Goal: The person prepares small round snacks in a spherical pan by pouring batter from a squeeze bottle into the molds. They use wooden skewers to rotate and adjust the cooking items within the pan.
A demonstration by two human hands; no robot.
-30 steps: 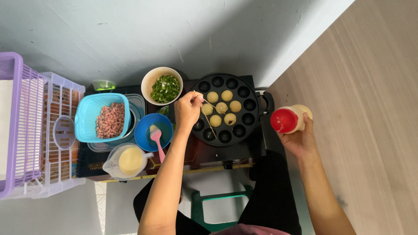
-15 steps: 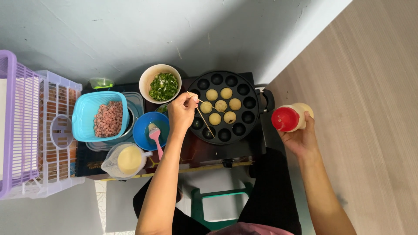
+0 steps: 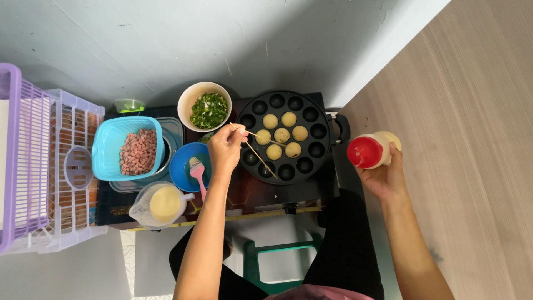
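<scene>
My left hand (image 3: 225,147) grips two thin wooden skewers (image 3: 260,153) that reach over the round black pan with ball moulds (image 3: 286,136). Several golden dough balls (image 3: 282,135) sit in the pan's middle moulds; the outer moulds are bare. Off to the right of the pan, my right hand (image 3: 383,178) holds a squeeze bottle (image 3: 372,150) with a red cap and pale yellow body, lying sideways above the floor.
A cream bowl of chopped green onion (image 3: 206,106), a turquoise tub of diced pink meat (image 3: 132,148), a blue bowl with a pink brush (image 3: 189,168) and a jug of pale batter (image 3: 158,204) stand left of the pan. Purple and white baskets (image 3: 39,166) are far left. A green stool (image 3: 277,261) is below.
My left hand has shifted slightly left and the skewers now point down and right into the pan. The bottle in my right hand has barely moved.
</scene>
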